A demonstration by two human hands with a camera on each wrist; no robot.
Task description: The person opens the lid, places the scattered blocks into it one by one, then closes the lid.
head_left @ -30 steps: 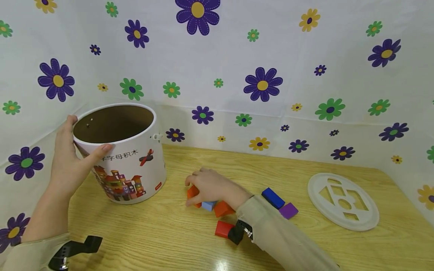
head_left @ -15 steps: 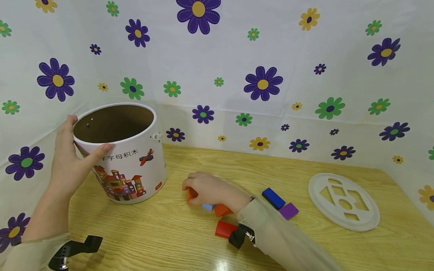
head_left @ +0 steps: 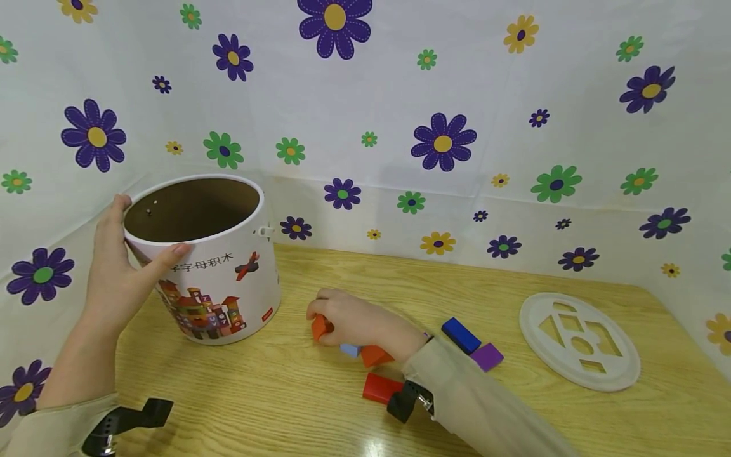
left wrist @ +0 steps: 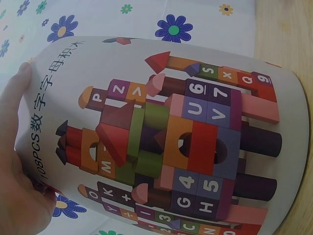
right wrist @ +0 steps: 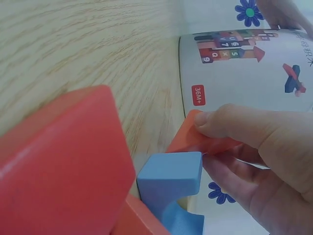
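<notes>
Okay, head view first: we see the left hand (head_left: 122, 273) spread wide round the outside of the white bucket (head_left: 223, 279), gripping it with the thumb just over the near rim. The bucket stands upright on the wooden table (head_left: 228, 393), about 10 o'clock from the right hand (head_left: 354, 320). That right hand is drawn in narrow, pinching an orange block (head_left: 321, 327). Just beside the orange block, at 4 o'clock, is a light blue block (head_left: 350, 350), and at 3 o'clock from that a red-orange block (head_left: 374, 356) (partly hidden by the wrist, annoyingly for us). A red block (head_left: 381, 388) lies near that one at roughly 6 o'clock. Out at 3 o'clock from the right hand we've got a dark blue block (head_left: 461, 335), a purple block (head_left: 487, 357) at its 4 o'clock end, and farther out a pale disc (head_left: 613, 374) with cut-out shapes, lying flat. Flowery cloth (head_left: 377, 89) hangs along the 12 o'clock side.

Left wrist view: the bucket fills most of it, turned sideways, with its printed block castle showing. We see the left hand against it around 8 o'clock.

Right wrist view: the orange block is between thumb and fingers. The light blue block, with its curved notch, sits at 7 o'clock from it; we can't tell if they touch. The bucket is at 2 o'clock.
</notes>
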